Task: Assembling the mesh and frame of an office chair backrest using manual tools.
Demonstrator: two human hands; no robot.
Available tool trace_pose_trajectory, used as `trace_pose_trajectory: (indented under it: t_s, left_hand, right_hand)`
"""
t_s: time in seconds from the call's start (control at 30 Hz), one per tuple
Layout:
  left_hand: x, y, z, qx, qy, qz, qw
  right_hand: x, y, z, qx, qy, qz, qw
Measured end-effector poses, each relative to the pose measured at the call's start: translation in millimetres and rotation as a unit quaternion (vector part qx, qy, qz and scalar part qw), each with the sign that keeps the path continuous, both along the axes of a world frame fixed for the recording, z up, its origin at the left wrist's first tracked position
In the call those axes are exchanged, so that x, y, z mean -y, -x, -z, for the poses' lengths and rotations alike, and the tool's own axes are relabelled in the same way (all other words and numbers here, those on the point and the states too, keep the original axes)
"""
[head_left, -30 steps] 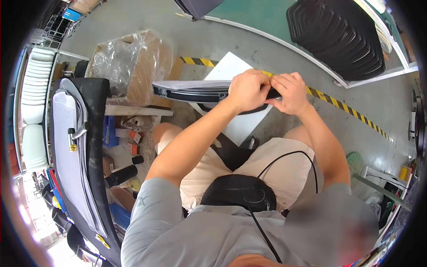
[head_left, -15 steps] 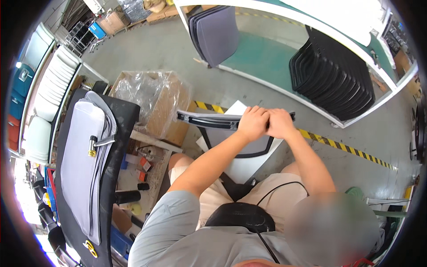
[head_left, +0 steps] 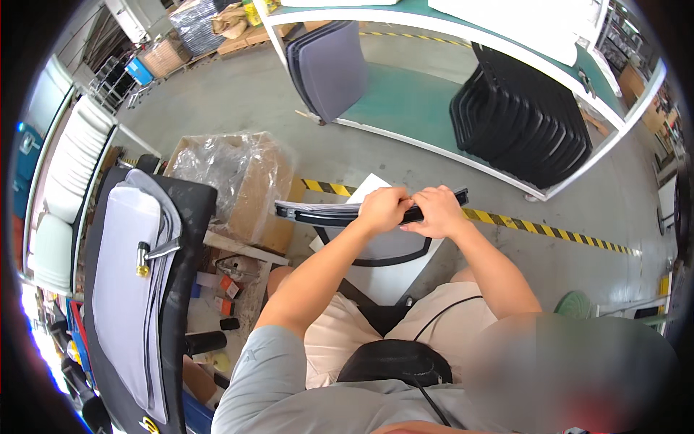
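A black curved frame [head_left: 318,215] with grey mesh [head_left: 383,247] stands in front of my knees, its black edge bar facing up. My left hand [head_left: 384,210] is closed over this bar near its middle. Just to the right, my right hand [head_left: 437,211] is also closed on the bar, fingers bent over it and thumb below. The two hands almost touch. A white sheet or board [head_left: 379,283] lies under the frame.
At left, a black padded bench [head_left: 194,195] bears grey fabric panels [head_left: 123,289], with a hammer [head_left: 148,259] on top. Behind it stands a carton [head_left: 271,184] with clear plastic. A white-framed rack [head_left: 405,141] holds stacked black frames [head_left: 520,123] and grey panels [head_left: 332,69].
My view has shifted slightly. Both hands stay on the frame's bar; the right hand's fingers have moved, and more of the bar shows between the hands.
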State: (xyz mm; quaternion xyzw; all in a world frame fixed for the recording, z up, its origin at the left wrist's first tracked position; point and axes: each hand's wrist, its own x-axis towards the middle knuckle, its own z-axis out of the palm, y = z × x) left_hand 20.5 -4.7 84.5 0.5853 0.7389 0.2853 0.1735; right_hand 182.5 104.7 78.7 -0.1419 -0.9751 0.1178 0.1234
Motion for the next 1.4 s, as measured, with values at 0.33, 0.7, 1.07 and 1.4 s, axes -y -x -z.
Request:
trace_pose_trajectory:
  t_s: [0.33,0.7,1.07,1.4]
  left_hand:
    - [15.1,6.6,5.8,-0.01,-0.072,0.067,0.995]
    - [38.7,42.8,5.8,-0.102,-0.042,0.057,0.992]
    - [36.6,36.3,4.4,0.02,-0.046,0.099,0.994]
    - [47.4,28.5,2.6,-0.122,-0.193,0.185,0.956]
  right_hand:
    - [1.4,0.0,30.4,-0.162,-0.121,-0.061,0.977]
    - [32.7,20.0,-7.7,0.029,0.002,0.041,0.999]
    - [36.5,17.9,3.5,0.05,0.025,-0.058,0.997]
    - [35.9,18.1,34.8,-0.099,-0.092,-0.065,0.989]
